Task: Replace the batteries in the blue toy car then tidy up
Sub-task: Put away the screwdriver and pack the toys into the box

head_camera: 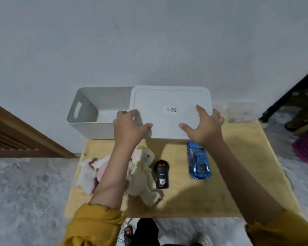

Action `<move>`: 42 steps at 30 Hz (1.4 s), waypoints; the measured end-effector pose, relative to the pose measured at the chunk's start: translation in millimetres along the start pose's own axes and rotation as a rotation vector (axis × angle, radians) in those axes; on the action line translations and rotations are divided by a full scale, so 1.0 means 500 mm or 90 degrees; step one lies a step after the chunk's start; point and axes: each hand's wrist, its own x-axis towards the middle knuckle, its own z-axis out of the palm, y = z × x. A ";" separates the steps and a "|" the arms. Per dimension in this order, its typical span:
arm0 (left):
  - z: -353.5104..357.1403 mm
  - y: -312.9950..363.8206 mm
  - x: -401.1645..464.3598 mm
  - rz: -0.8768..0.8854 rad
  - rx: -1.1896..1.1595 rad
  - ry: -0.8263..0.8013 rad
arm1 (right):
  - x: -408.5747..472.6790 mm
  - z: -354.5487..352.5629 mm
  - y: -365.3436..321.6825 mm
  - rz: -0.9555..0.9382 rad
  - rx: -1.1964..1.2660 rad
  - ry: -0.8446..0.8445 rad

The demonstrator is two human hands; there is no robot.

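The blue toy car (199, 160) lies on the low wooden table (238, 183), nose toward me, right of a black remote control (161, 174). At the table's far edge stands a white storage box (89, 110), half uncovered. Its white lid (169, 110) sits shifted to the right over the box. My left hand (129, 126) grips the lid's near left edge, fingers curled over it. My right hand (205, 126) holds the lid's near right part, thumb spread on top, fingers at its right edge. No batteries are visible.
A cream teddy bear (143, 174) and a white and pink plush toy (92, 172) lie on the table's left side, under my left forearm. A wooden frame (16, 132) stands at left, a purple object (307, 148) at right. Grey carpet surrounds the table.
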 end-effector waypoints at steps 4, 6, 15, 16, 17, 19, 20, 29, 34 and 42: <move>0.176 0.110 -0.149 0.036 0.025 -0.104 | -0.051 -0.088 0.231 0.066 -0.044 0.054; 0.262 0.155 -0.222 0.034 0.041 -0.169 | -0.070 -0.126 0.348 0.130 -0.052 0.020; 0.533 0.210 -0.435 0.003 0.100 -0.330 | -0.143 -0.147 0.689 0.260 -0.108 -0.134; 0.549 0.203 -0.443 0.003 0.117 -0.329 | -0.149 -0.136 0.702 0.257 -0.110 -0.142; 0.562 0.195 -0.450 0.008 0.136 -0.324 | -0.155 -0.125 0.711 0.254 -0.109 -0.148; 0.579 0.184 -0.460 0.028 0.177 -0.320 | -0.164 -0.105 0.724 0.247 -0.106 -0.150; 0.583 0.180 -0.463 0.040 0.196 -0.320 | -0.166 -0.098 0.727 0.245 -0.106 -0.146; 0.491 0.157 -0.436 0.099 0.042 -0.205 | -0.151 -0.059 0.609 0.099 -0.072 -0.083; 0.322 0.088 -0.362 0.083 -0.040 -0.032 | -0.131 0.011 0.384 -0.068 0.041 -0.117; 0.050 -0.140 -0.201 -0.031 0.032 0.046 | -0.104 0.186 0.066 -0.192 0.141 -0.253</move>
